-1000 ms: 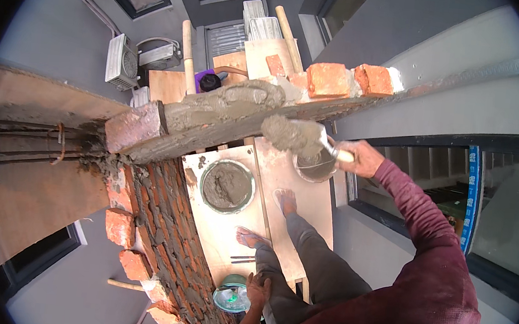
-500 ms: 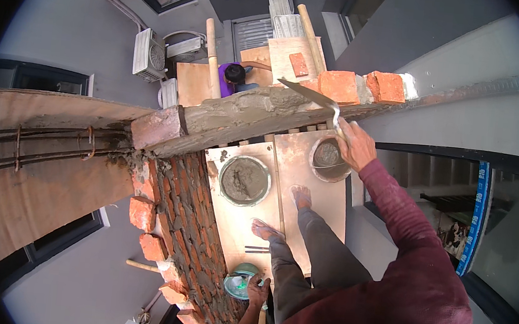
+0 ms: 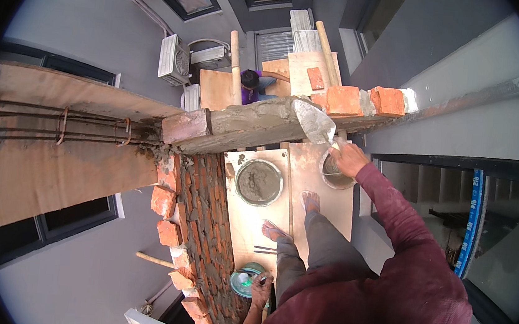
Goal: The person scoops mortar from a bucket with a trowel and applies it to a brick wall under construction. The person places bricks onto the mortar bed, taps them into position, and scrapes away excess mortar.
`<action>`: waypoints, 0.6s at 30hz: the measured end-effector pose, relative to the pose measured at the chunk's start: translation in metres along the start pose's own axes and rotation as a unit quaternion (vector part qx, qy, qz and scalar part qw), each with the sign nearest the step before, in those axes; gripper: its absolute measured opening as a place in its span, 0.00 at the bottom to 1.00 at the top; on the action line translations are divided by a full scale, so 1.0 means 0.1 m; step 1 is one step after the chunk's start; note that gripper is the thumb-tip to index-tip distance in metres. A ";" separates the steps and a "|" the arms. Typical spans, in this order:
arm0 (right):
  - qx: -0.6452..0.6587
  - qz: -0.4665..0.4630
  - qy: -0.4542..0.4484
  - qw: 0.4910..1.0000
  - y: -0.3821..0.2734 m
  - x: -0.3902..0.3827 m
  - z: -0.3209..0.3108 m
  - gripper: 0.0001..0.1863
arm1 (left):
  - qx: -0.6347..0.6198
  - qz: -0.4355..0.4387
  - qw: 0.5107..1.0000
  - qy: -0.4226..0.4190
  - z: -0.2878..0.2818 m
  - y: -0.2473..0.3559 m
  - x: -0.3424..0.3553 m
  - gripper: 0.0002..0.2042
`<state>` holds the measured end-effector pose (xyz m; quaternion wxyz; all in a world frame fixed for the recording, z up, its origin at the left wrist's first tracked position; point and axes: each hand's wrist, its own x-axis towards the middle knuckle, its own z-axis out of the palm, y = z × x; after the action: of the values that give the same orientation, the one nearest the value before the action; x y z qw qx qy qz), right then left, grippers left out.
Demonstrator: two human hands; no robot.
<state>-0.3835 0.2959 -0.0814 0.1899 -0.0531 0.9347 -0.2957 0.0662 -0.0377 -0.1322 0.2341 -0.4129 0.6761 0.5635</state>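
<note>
My right hand [image 3: 351, 160] is closed round the handle of a pointed brick trowel [image 3: 314, 123]. The trowel's broad blade faces up, its tip by the mortar-covered top of the wall [image 3: 257, 117]. Just right of the blade, orange bricks [image 3: 344, 101] stand in a row on that wall. My left hand [image 3: 261, 289] hangs low beside a teal bucket [image 3: 236, 283], fingers curled in; whatever they may hold cannot be made out. A round tub of wet mortar [image 3: 259, 182] rests on the boards, and a second bucket [image 3: 337, 172] is partly hidden under my right hand.
I stand on plywood boards [image 3: 244, 226] between the walls. At left runs a brick wall [image 3: 206, 232] with a jagged edge; steel bars [image 3: 56, 127] stick out beside a plywood sheet [image 3: 51, 186]. Beyond the front wall, a person in purple [image 3: 251, 86] crouches near bamboo poles [image 3: 236, 66].
The trowel has swung from edge-on to showing its broad blade, and its tip has moved right and down. My view has shifted slightly; my left hand stays by the teal bucket.
</note>
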 end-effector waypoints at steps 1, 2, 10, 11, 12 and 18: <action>-0.056 -0.050 -0.023 0.997 -0.04 0.05 -0.06 0.19 | 0.002 -0.001 1.000 0.000 -0.01 0.00 -0.03 0.16; -0.113 -0.095 -0.044 0.988 -0.06 0.17 -0.14 0.18 | 0.028 0.007 1.000 -0.005 0.02 0.12 -0.05 0.17; -0.171 -0.008 -0.016 0.985 -0.11 0.12 -0.64 0.14 | -0.121 -0.032 0.990 0.070 0.02 0.52 -0.53 0.13; -0.198 -0.035 -0.025 0.979 -0.07 0.13 -0.62 0.15 | -0.170 -0.047 0.980 0.091 0.07 0.57 -0.64 0.13; -0.227 -0.064 -0.034 0.971 -0.02 0.16 -0.59 0.15 | -0.135 -0.069 0.984 0.095 0.04 0.47 -0.64 0.15; -0.316 -0.054 -0.017 0.947 0.41 0.57 -0.41 0.21 | -0.188 -0.012 0.971 0.146 0.15 -0.17 -0.96 0.15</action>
<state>-0.4510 0.3387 -0.0924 0.1625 -0.1658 0.9727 0.0059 0.1307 0.0050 -0.0706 0.0574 -0.5356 0.5799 0.6112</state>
